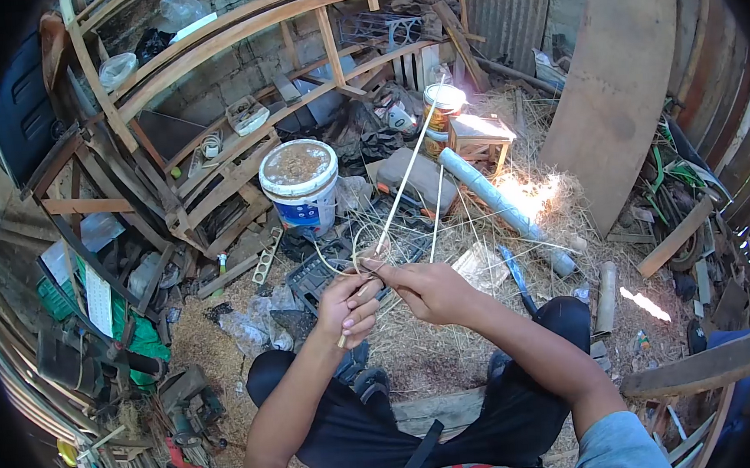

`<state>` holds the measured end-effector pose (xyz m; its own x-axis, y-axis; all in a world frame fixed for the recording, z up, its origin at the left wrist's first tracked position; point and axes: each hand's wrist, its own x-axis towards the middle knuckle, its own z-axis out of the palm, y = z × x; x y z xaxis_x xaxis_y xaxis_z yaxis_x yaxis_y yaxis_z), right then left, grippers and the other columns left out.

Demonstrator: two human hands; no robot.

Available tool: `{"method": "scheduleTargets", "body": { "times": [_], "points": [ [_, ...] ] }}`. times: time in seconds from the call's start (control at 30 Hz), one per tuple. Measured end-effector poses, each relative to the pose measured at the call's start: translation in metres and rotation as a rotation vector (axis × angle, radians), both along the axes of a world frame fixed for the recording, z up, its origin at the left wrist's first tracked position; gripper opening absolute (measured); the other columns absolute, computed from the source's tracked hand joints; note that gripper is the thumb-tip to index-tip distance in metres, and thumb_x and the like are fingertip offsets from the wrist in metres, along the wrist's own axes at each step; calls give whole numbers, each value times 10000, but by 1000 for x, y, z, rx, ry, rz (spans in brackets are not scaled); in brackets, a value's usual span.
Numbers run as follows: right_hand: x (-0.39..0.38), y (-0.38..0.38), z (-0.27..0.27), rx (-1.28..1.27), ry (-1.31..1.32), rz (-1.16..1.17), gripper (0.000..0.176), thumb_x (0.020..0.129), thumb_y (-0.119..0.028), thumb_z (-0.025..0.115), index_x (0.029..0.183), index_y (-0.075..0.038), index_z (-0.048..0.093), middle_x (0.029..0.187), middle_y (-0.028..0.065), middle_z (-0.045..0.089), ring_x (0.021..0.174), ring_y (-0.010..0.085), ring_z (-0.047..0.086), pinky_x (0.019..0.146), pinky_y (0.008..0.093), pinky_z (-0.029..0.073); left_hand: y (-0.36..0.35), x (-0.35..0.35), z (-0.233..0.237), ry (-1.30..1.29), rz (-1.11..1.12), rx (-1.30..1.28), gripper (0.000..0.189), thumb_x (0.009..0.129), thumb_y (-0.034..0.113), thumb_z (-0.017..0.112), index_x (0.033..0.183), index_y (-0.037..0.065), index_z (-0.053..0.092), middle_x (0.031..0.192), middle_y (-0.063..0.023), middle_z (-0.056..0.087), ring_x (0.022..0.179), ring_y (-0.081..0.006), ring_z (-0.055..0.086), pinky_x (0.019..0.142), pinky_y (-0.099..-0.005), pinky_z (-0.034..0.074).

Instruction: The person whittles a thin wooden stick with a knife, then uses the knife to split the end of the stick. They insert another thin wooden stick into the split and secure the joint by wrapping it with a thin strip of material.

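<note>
My left hand [351,307] is closed around a bundle of pale thin strips, whose lower end sticks out below the fingers. Close beside it on the right, my right hand [420,292] pinches the same strips near a small loop. One long pale strip [407,175] runs up and away from the hands toward the buckets. Other thin strips fan out to the right, and a curved one bends to the left. Both hands are above the ground between the knees.
A white lidded bucket [300,187] stands ahead on the left. Beyond the hands lie a grey-blue pipe [508,212], a small wooden stool [481,135] and a dark tool case [309,282]. A blue-handled tool [517,278] lies right. A wooden frame [239,35] spans the back.
</note>
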<state>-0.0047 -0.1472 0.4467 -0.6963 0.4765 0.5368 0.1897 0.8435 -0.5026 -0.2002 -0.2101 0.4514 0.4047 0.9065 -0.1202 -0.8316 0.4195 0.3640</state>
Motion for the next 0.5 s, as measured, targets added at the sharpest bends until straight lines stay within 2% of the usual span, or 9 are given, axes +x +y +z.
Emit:
{"method": "scheduleTargets", "body": {
  "times": [0.1, 0.2, 0.3, 0.4, 0.5],
  "points": [
    [2, -2, 10, 67, -148, -102, 599, 869, -117, 556, 1434, -269, 430, 711, 125, 599, 631, 324, 624, 539, 438, 487, -3, 5, 11, 167, 72, 28, 198, 1035, 127, 288, 1081, 94, 478, 563, 11, 336, 313, -65, 302, 244, -193, 244],
    [5, 1, 17, 73, -119, -192, 573, 864, -93, 558, 1407, -257, 479, 699, 102, 567, 637, 309, 606, 594, 419, 502, -5, 8, 14, 256, 81, 101, 323, 1022, 115, 355, 1327, 109, 461, 549, 39, 304, 327, -41, 269, 271, -185, 235],
    [15, 25, 13, 94, -126, -320, 598, 855, -75, 553, 1417, -257, 467, 722, 120, 589, 653, 318, 616, 606, 421, 500, -12, 14, 23, 306, 30, 109, 486, 1021, 116, 361, 1501, 145, 288, 556, 45, 292, 338, -38, 260, 285, -180, 244],
    [30, 50, 8, 88, -34, -378, 632, 871, -108, 538, 1446, -332, 408, 701, 127, 597, 642, 336, 633, 566, 451, 501, -16, 18, 22, 328, -48, 122, 541, 1021, 112, 354, 1538, 161, 202, 560, 49, 281, 345, -34, 253, 290, -179, 249],
    [48, 70, 7, 3, 13, -462, 562, 883, -100, 525, 1409, -288, 464, 767, 165, 644, 714, 363, 651, 634, 453, 516, -23, 22, 23, 430, -73, 128, 520, 1020, 116, 351, 1527, 126, 232, 562, 51, 276, 345, -30, 240, 289, -179, 252]
  ]
}}
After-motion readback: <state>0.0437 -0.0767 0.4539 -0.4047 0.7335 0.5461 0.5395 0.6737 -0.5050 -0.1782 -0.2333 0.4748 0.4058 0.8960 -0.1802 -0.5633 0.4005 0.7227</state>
